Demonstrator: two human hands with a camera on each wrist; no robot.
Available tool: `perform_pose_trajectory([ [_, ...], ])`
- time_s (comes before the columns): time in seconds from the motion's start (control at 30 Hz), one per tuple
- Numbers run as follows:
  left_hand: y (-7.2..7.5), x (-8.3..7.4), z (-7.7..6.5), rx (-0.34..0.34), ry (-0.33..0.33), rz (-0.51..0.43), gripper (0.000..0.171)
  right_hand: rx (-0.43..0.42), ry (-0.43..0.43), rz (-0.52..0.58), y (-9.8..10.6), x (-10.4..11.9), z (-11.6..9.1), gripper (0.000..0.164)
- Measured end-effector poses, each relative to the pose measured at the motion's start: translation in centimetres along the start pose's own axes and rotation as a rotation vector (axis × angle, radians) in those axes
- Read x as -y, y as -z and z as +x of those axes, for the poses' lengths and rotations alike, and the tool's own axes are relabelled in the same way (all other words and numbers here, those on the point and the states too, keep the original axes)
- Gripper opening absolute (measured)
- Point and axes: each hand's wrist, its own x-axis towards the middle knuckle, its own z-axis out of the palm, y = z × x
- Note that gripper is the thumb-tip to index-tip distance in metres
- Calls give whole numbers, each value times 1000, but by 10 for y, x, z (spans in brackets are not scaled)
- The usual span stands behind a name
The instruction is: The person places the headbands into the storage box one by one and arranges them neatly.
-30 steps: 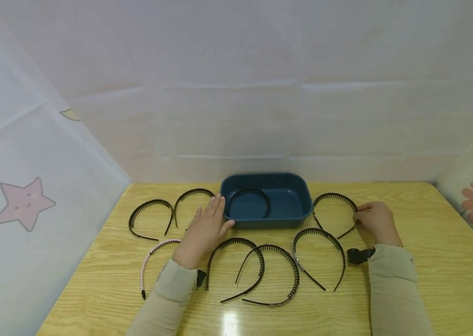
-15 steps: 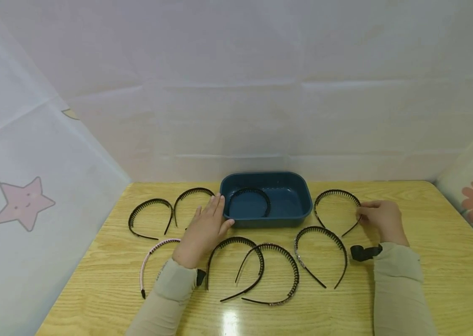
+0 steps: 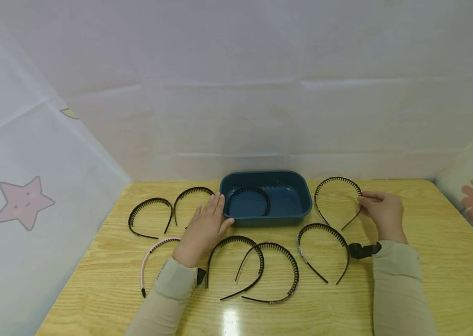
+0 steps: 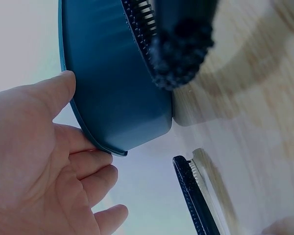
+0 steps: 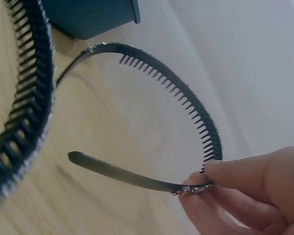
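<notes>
My right hand [image 3: 382, 210] pinches the right side of a black toothed headband [image 5: 193, 100] between thumb and fingers. In the right wrist view this headband is tilted off the table, and glittery trim shows near the fingers. My left hand [image 3: 203, 232] rests with fairly straight fingers against the left end of a dark blue plastic bin [image 4: 108, 83], its thumb touching the rim. Inside the bin's left half lies one black headband [image 3: 250, 190]. Another headband with silvery trim [image 3: 324, 226] stands just in front of the right hand.
Several more headbands lie on the wooden table [image 3: 450, 280]: a black one [image 3: 148, 201] at far left, one [image 3: 194, 190] beside the bin, a pink one [image 3: 148, 261] by the left forearm, and two overlapping black ones [image 3: 257, 280] in front. A pale cloth backdrop [image 3: 236, 93] hangs behind.
My right hand has moved slightly right and up, raising its headband off the table. The silvery-trimmed headband in front has shifted a little right. My left hand has stayed at the bin.
</notes>
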Motion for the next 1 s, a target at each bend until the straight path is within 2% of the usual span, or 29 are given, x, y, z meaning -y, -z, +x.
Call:
perform_pose_trajectory([
  [0.33,0,-1,0,-2,3,-1,74,-14,-25,375,0,6,-5,43],
  [0.63,-1,0,1,4,8,-1,74,-26,-17,560,1,15,-7,28],
  [1.0,-2,0,0,-3,-1,0,74,-64,59,742,-10,30,-14,26],
])
